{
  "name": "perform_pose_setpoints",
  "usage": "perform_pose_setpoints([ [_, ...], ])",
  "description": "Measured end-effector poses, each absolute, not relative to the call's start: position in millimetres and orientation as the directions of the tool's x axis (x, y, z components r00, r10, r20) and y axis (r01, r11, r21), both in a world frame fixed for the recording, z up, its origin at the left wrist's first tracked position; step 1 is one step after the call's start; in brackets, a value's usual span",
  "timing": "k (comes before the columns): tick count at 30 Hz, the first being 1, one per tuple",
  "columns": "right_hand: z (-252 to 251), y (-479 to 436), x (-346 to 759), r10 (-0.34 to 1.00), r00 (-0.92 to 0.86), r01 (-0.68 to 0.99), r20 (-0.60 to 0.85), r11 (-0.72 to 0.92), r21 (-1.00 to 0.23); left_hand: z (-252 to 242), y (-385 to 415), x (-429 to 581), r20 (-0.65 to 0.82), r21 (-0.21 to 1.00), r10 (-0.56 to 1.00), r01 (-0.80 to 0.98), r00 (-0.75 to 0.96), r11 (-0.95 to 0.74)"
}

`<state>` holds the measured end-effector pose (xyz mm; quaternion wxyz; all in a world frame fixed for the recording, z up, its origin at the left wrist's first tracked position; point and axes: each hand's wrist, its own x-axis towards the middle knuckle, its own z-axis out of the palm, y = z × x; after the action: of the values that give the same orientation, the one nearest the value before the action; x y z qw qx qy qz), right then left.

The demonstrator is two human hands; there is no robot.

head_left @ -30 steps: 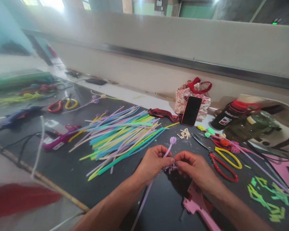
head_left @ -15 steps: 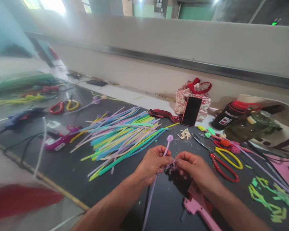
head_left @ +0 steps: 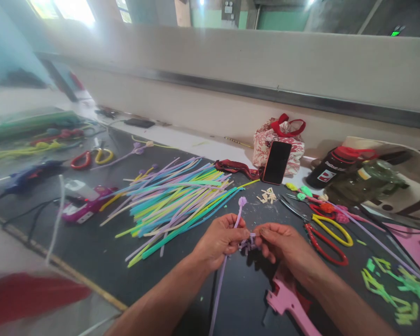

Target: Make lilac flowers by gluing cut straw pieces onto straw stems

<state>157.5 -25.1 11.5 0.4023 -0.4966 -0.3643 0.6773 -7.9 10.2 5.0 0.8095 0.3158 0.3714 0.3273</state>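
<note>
My left hand [head_left: 217,240] is closed around a long purple pipe cleaner [head_left: 219,291]. A small purple bud [head_left: 242,201] tops this stem, and its lower end runs down toward the front of the table. My right hand [head_left: 283,242] pinches a short purple pipe-cleaner piece [head_left: 253,234] close to the left thumb. Several short purple pieces [head_left: 245,246] show just below the fingertips. Beneath my right forearm lies a pink glue gun [head_left: 287,298], partly covered by the arm.
Long pastel pipe cleaners [head_left: 175,205] are piled on the left. Red-and-yellow-handled scissors [head_left: 331,233] lie to the right, near green and yellow offcuts [head_left: 392,284]. A phone [head_left: 277,162] leans against a patterned bag [head_left: 261,140]. A dark bottle [head_left: 327,170] stands behind. A purple power strip [head_left: 86,205] sits left.
The view has shifted slightly. Both hands stay close together, with the fingertips of my right hand slightly nearer the left thumb and the short purple piece showing more plainly between them.
</note>
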Motion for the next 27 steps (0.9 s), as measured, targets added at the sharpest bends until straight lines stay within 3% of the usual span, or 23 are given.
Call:
perform_pose_setpoints([
  [13, 17.3, -28.6, 147.8, 0.917, -0.048, 0.063, -0.395, -0.392, -0.918, 3.8, 8.2, -5.0, -0.412, 0.765, 0.759, -0.261, 0.504, 0.589],
  [20, 9.7, -25.7, 150.0, 0.922, -0.060, -0.216, -0.383, -0.387, -0.897, 2.8, 8.6, -7.0, -0.323, 0.772, 0.773, -0.321, 0.546, 0.549],
  [27, 4.1, -25.6, 144.6, 0.933, -0.045, -0.259, -0.356, -0.355, -0.898, 4.0, 7.0, -4.9, -0.411, 0.761, 0.771, -0.282, 0.486, 0.584],
])
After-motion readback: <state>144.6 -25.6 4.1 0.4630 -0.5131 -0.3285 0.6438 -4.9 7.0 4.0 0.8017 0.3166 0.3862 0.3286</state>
